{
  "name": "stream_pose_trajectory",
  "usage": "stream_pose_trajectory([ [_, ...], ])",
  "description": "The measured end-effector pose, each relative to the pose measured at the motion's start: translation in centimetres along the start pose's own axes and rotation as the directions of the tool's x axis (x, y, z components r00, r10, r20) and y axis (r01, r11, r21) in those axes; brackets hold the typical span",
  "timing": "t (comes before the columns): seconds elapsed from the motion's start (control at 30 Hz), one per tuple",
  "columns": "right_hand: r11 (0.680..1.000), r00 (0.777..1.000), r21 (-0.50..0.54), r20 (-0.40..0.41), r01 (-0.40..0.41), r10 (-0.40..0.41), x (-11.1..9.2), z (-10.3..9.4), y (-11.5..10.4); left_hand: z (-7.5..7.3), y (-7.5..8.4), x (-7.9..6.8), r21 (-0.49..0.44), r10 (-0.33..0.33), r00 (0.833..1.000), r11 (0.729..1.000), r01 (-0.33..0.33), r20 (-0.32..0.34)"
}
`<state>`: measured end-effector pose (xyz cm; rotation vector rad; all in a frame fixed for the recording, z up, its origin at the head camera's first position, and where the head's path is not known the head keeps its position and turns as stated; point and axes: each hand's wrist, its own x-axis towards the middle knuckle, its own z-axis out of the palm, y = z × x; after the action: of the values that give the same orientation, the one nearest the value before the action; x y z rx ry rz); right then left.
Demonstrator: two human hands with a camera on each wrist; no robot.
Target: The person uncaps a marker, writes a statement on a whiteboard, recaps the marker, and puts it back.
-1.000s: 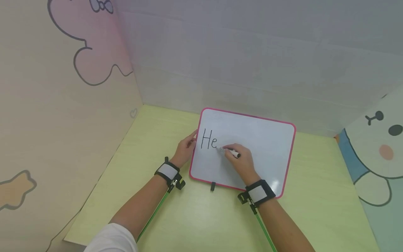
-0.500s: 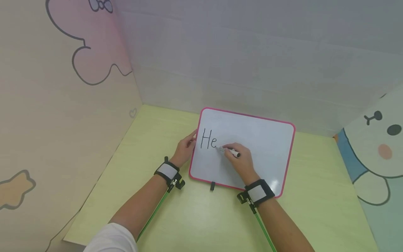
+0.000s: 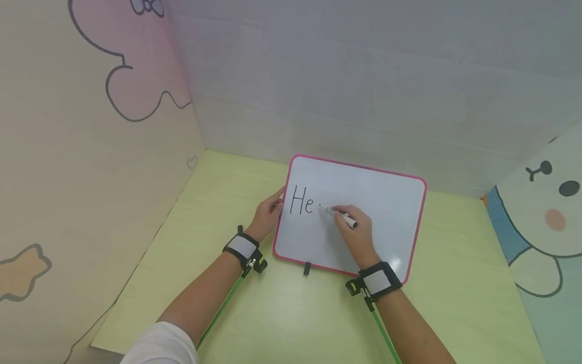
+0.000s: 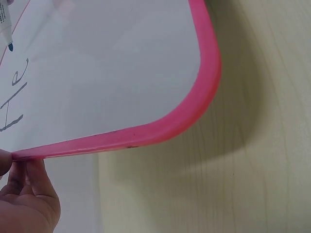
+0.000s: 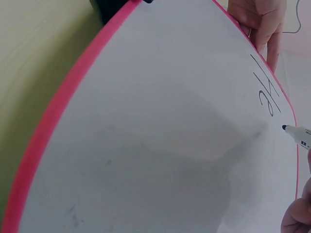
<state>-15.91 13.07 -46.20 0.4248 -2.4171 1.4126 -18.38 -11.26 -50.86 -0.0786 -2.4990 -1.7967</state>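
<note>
A whiteboard [image 3: 386, 194] with a pink frame leans tilted, its far edge near the back wall. Black letters "He" [image 3: 298, 201] stand on its left part. My left hand [image 3: 265, 218] grips the board's left edge, the thumb at the frame and fingers behind it in the left wrist view. My right hand [image 3: 357, 236] pinches a white marker [image 5: 297, 135], uncapped, with its dark tip just right of the "e" and close over the board. The black rear end of the marker points toward the lower right in the head view.
A black clip-like piece [image 3: 307, 268] sits at the board's lower edge. The board stands on a pale yellow table [image 3: 282, 313], with a grey-white wall [image 3: 345, 91] behind and cartoon-painted panels at both sides. Both wrists wear black straps with green rods.
My right hand has moved slightly right and up with the marker, from the end of the "e" to the space beside it. My left hand and the board stay put.
</note>
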Motion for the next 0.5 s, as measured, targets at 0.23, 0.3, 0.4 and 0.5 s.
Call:
stream_pose_trajectory([
  [0.23, 1.000, 1.000, 0.009, 0.000, 0.017, -0.017, 0.10, 0.01, 0.12, -0.04, 0.00, -0.04, 0.002, -0.012, 1.000, 1.000, 0.012, 0.001],
  [0.3, 1.000, 1.000, 0.017, -0.001, 0.021, -0.021, 0.19, 0.01, 0.09, -0.03, 0.01, -0.04, 0.002, -0.012, 1.000, 1.000, 0.012, -0.002],
  [0.4, 0.999, 1.000, 0.020, 0.001, 0.025, -0.025, 0.35, -0.01, 0.03, -0.05, 0.03, -0.06, 0.002, -0.010, 1.000, 1.000, 0.011, -0.005],
  [0.5, 1.000, 1.000, 0.013, 0.001, 0.027, -0.027, 0.46, -0.02, -0.02, -0.07, 0.08, -0.08, 0.000, -0.011, 1.000, 1.000, 0.011, -0.005],
])
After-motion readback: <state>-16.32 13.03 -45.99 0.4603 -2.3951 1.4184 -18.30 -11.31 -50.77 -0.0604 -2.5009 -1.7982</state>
